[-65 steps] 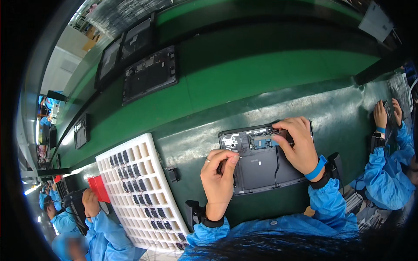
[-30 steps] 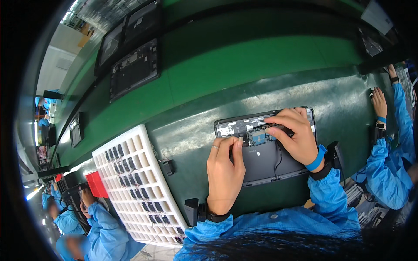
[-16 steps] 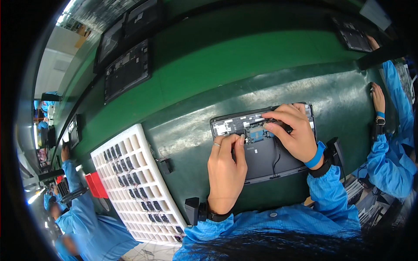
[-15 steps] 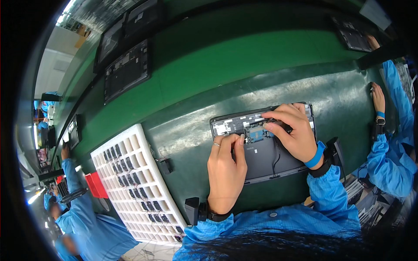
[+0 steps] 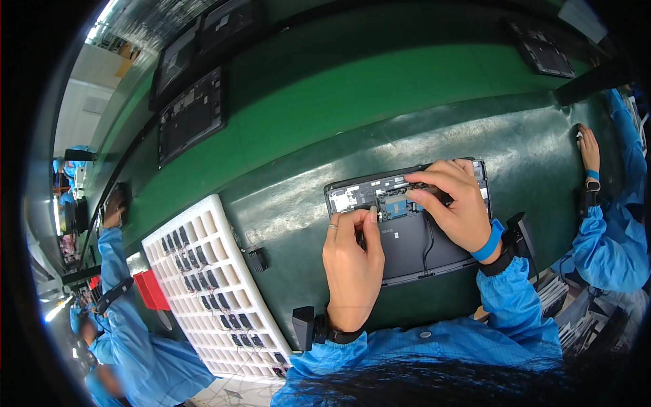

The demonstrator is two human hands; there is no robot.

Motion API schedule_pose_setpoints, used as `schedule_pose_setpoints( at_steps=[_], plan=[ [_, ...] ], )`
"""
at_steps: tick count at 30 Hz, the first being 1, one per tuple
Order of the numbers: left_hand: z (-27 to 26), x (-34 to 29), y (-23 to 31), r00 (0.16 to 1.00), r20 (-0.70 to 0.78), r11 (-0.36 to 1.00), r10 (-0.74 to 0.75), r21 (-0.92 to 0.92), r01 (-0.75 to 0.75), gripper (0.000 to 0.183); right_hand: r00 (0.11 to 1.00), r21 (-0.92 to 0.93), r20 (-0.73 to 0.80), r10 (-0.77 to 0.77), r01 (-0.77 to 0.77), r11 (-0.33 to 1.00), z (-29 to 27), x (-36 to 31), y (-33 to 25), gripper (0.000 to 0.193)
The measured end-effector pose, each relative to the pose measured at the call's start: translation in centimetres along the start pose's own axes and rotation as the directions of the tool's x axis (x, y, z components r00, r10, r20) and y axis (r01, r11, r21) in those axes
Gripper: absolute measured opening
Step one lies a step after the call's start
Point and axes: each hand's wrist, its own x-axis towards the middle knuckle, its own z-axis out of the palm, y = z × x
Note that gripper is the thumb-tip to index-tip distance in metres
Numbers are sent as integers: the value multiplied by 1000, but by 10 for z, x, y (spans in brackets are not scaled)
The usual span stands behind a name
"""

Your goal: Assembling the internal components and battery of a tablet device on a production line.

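A dark laptop base (image 5: 407,245) lies on the bench in front of me, with its inside facing up. Near its far edge sits a small green-blue circuit board (image 5: 396,206). My left hand (image 5: 354,258) is closed in a pinch at the board's left edge; whatever the fingertips hold is too small to make out. Over the board's right part, my right hand (image 5: 456,207) curls, thumb and fingers closed on its far edge and covering that corner. A thin black cable (image 5: 430,244) runs down the base from the board.
Left of me stands a white foam tray (image 5: 224,271) with several small black parts in its cells. A loose black part (image 5: 258,260) lies beside it. Laptop bases (image 5: 192,117) rest on the green belt (image 5: 305,102). A co-worker's hand (image 5: 588,150) rests at far right; a red bin (image 5: 149,290) is left.
My hands stay at the board with only slight shifts. The laptop bases on the belt have slid a little left. At far right, a co-worker's hand has left a base; the left co-worker's arm has moved.
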Motion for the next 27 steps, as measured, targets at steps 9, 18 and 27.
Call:
schedule_pose_setpoints(
  at_steps=[9, 18, 27],
  plan=[
    [1, -1, 0, 1000, 2, 1000, 0, -10, 0, 14, 1000, -4, -23, -1, 1, 1000, 2, 0, 1, 19],
    [3, 0, -4, 1000, 2, 1000, 5, -2, -5, 14, 1000, -6, -30, -4, 4, 1000, 3, 0, 1, 19],
    [4, -1, -4, 1000, -7, 1000, 3, 11, -3, 14, 1000, 3, -21, 13, -13, 1000, 2, -1, 1, 19]
  ],
)
